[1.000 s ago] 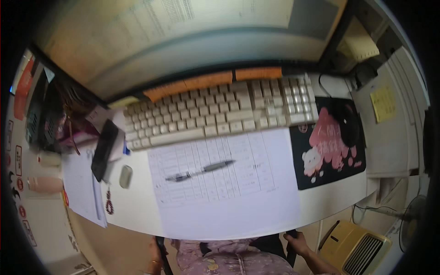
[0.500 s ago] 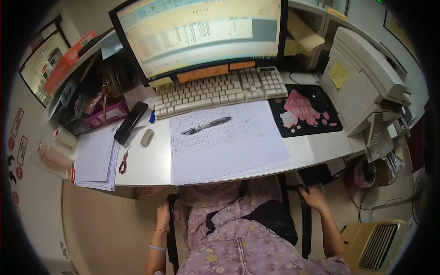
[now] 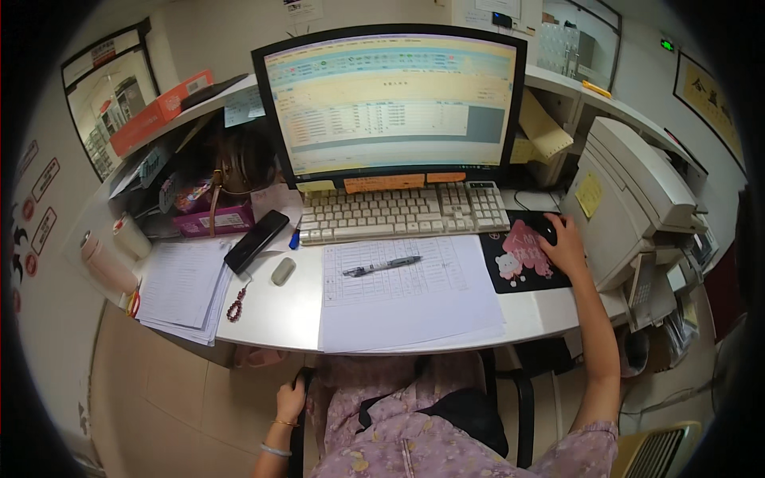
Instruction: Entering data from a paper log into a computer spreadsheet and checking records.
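Observation:
My right hand (image 3: 566, 245) rests over a black computer mouse, mostly hidden under the fingers, on a black mouse pad (image 3: 502, 275) with a pink cartoon print. Below the desk, my left hand (image 3: 290, 401) is closed round the chair's left armrest (image 3: 300, 434). A white keyboard (image 3: 398, 215) stands under the lit monitor (image 3: 382, 103). In front of it lie printed sheets (image 3: 398, 319) with a table on them. A grey pen (image 3: 382, 266) rests across that table.
To the left are a phone (image 3: 256, 241) with a beaded strap (image 3: 236, 306), a grey oval object (image 3: 283, 272), a stack of papers (image 3: 179, 291) and a pink bottle (image 3: 107, 263). A printer-like machine (image 3: 637, 171) stands close to my right forearm. Orange notes (image 3: 384, 182) edge the monitor.
My right hand has left the right armrest and come up onto the mouse. My left hand stays on its armrest. The view has tilted up, showing more of the wall.

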`<action>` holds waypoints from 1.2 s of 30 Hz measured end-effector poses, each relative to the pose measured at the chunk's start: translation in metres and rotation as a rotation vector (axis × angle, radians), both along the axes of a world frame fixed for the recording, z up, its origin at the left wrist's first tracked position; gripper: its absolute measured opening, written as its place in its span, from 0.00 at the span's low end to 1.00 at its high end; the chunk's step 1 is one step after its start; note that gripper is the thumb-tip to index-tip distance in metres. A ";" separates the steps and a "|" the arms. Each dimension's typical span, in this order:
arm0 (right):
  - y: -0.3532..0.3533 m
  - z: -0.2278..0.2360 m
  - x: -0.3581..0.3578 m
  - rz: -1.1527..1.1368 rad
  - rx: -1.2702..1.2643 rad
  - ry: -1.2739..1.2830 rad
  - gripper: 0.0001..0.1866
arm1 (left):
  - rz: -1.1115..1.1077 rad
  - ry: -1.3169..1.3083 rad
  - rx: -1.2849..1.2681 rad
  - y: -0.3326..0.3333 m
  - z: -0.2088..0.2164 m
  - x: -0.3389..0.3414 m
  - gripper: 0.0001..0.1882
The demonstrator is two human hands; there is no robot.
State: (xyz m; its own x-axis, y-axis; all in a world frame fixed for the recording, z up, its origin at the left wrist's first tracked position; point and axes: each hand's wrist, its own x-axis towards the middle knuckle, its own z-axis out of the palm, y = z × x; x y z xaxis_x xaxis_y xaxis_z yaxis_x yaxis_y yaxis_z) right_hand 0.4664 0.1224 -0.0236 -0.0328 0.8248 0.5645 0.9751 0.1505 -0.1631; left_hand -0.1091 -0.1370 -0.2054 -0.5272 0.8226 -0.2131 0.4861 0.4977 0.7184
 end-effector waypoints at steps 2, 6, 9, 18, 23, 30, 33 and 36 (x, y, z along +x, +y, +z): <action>0.009 -0.013 0.003 0.001 -0.042 0.115 0.27 | -0.015 0.068 0.004 0.000 0.000 -0.004 0.33; 0.011 -0.019 -0.006 0.038 0.055 0.109 0.24 | 0.007 0.120 -0.086 0.006 0.011 -0.003 0.33; 0.015 -0.021 -0.003 0.025 0.045 0.137 0.22 | 0.005 0.128 -0.089 0.006 0.011 0.001 0.31; 0.016 -0.025 0.002 -0.008 0.073 0.135 0.21 | 0.011 0.108 -0.074 0.004 0.008 0.003 0.28; 0.014 -0.025 0.003 -0.012 0.077 0.136 0.21 | -0.004 0.106 -0.047 0.006 0.012 0.005 0.30; 0.014 -0.027 0.006 -0.008 0.105 0.124 0.21 | -0.008 0.096 -0.116 0.009 0.018 0.007 0.30; 0.016 -0.026 0.003 -0.001 0.093 0.137 0.22 | -0.229 0.335 -0.213 -0.001 0.027 -0.005 0.30; 0.021 -0.025 -0.005 0.009 0.083 0.149 0.22 | -0.902 0.628 -0.197 -0.010 0.121 -0.003 0.25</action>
State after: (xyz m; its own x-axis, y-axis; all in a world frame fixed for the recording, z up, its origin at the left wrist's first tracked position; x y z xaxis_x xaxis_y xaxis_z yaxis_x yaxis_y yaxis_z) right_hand 0.4616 0.1429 -0.0482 0.0490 0.7752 0.6298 0.9397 0.1780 -0.2921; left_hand -0.1118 -0.1465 -0.0848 0.1858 0.9396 -0.2875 0.9759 -0.1424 0.1653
